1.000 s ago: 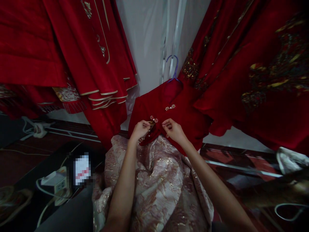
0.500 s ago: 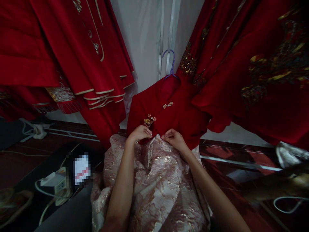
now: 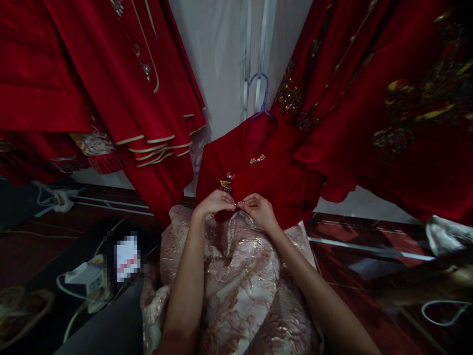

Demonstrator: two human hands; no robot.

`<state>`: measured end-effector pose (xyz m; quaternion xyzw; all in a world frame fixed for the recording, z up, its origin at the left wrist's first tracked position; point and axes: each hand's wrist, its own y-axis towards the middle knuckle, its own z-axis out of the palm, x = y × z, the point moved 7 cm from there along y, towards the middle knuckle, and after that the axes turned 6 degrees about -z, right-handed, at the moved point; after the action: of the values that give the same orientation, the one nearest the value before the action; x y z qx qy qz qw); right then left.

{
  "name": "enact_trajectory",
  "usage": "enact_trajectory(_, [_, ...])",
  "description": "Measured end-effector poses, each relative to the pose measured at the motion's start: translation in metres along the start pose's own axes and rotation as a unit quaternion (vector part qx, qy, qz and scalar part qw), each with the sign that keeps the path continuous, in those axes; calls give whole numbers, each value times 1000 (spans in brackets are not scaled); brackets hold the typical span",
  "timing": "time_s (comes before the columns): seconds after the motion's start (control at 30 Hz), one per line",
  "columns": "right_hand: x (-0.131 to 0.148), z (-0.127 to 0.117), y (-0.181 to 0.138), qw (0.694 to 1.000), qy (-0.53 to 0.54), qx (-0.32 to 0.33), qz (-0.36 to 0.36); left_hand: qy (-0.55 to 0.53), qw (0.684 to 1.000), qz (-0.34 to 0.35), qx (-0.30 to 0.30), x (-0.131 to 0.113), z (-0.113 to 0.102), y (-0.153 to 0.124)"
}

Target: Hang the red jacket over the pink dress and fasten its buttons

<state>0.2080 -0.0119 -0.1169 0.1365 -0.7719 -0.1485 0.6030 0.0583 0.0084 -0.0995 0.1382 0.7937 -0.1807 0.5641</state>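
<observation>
A small red jacket [image 3: 273, 172] hangs on a purple hanger [image 3: 260, 93] in front of me, with a pearl clasp [image 3: 257, 159] at the chest and a gold tassel ornament [image 3: 225, 185] lower left. My left hand [image 3: 215, 202] and my right hand [image 3: 258, 209] meet at the jacket's lower front edge. Both pinch a small pearl fastening [image 3: 240, 202] between their fingertips. A pale pink and gold brocade skirt [image 3: 240, 281] spreads below the jacket, under my forearms.
Red embroidered gowns hang at the left [image 3: 103, 88] and at the right [image 3: 388, 108], close to the jacket. A white power strip [image 3: 86, 281] with cables lies on the dark floor at lower left. White cable loops [image 3: 439, 315] lie at lower right.
My hands dropped from the tassel ornament to the jacket's lower edge, then drew together until the fingertips meet at the pearl fastening.
</observation>
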Motion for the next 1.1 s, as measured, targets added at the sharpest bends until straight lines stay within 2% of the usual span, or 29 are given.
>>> enact_trajectory(0.17, [3, -4, -11, 1000, -12, -23, -12, 0, 999, -13, 31, 0, 7, 1])
enact_trajectory(0.4, [20, -7, -18, 998, -36, -40, -34, -31, 999, -36, -10, 5, 11, 7])
enact_trajectory(0.57, [18, -6, -19, 997, -49, -41, -40, -83, 995, -60, 3, 11, 13, 7])
enact_trajectory(0.7, [11, -7, -16, 996, -64, -32, -49, -64, 994, -83, 12, 20, 13, 9])
enact_trajectory(0.83, [5, -17, -12, 998, -57, -9, -22, 16, 994, -107, 5, 33, 6, 12])
enact_trajectory(0.9, [11, -24, -10, 998, -64, 11, -15, 43, 995, -93, -14, 31, 1, 12])
enact_trajectory(0.97, [21, -31, -10, 997, -76, 18, -18, 51, 997, -49, -24, 21, 1, 10])
enact_trajectory(1.1, [32, -36, -9, 996, -79, 19, -20, 87, 996, 6, -9, 5, 12, 9])
